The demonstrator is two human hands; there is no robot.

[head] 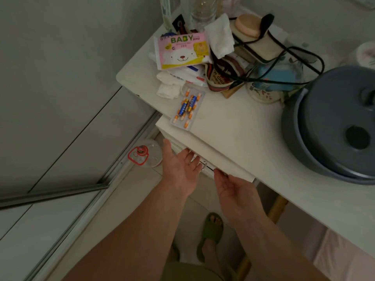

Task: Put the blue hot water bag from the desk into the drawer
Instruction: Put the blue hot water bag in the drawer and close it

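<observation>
Both hands reach under the front edge of a white desk point(233, 126), palms turned up. The left hand point(180, 165) is spread, fingers apart, tips tucked beneath the drawer point(205, 147) front beside a small metal ring pull point(203, 166). The right hand point(233, 186), just right of it, curls its fingertips under the same edge; whether they grip anything cannot be told. The blue hot water bag point(278, 77) lies well beyond the hands, up on the desk amid cords, between a grey pot point(332, 126) and a pack of baby wipes point(181, 50). Batteries point(187, 106) rest nearer, above the left hand.
</observation>
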